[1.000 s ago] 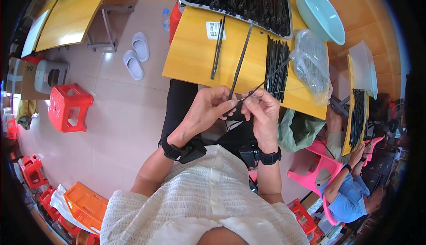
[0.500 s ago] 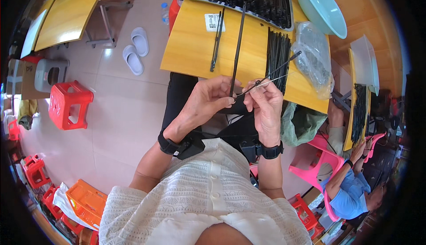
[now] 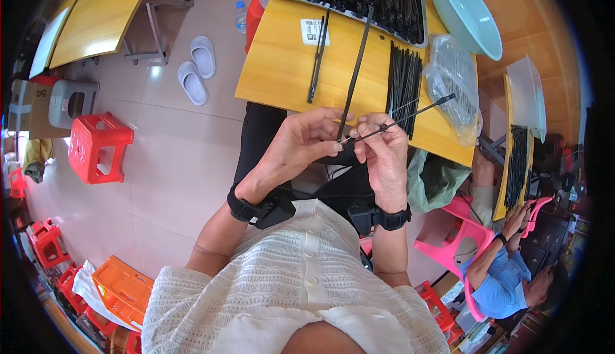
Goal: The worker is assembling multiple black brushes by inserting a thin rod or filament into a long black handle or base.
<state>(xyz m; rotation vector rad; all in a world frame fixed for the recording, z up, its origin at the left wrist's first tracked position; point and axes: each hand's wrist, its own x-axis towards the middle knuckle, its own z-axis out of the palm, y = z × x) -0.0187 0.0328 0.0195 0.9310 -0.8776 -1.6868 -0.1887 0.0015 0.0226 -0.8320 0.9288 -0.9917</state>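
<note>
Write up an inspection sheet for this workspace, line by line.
Surface: yellow table, mostly bare at its left side.
Job's things: thin black strip pinched between both hands; bundle of black strips; metal tray full of black parts.
Clutter: clear plastic bag, pale green basin.
Grippers: left hand and right hand both grip the strip.
Cables: nothing seen.
Surroundings: red stool, white slippers, seated person in blue.
</note>
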